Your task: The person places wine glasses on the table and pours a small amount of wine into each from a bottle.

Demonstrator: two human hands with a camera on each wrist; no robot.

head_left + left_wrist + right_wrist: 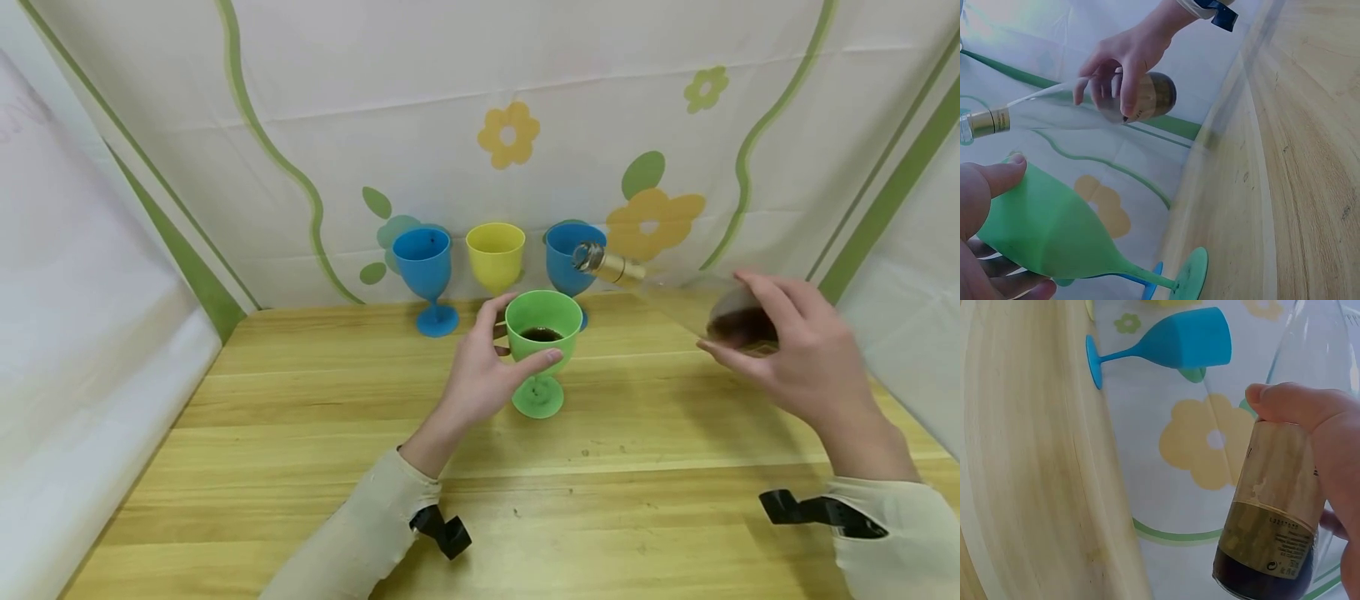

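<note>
The green plastic goblet (543,346) stands on the pale wooden table (300,467), roughly midway between its left and right edges and nearer the back edge than the front, with a little dark liquid pooled in its bowl. Your left hand (483,371) curls its thumb and fingers around that bowl, gripping it from the left side. Your right hand (795,350) wraps its fingers around the base end of the clear glass bottle with the gold foil neck (660,287), which lies tilted close to level, its open mouth just beside the goblet's far right rim and apart from it.

The risk is in that mouth: it appears to sit off to the side of the goblet's opening (the head view shows it over the blue goblet (572,258) behind), so a further tilt could send liquid onto the table or into the wrong cup. The dark liquid sits down at the base end of the bottle; if you tip quickly it may surge along the neck and splash out. The goblet looks top-heavy on its thin stem, so a knock from the bottle neck could tip it if your grip loosens. A second blue goblet (424,275) and a yellow goblet (496,254) stand along the back edge.
</note>
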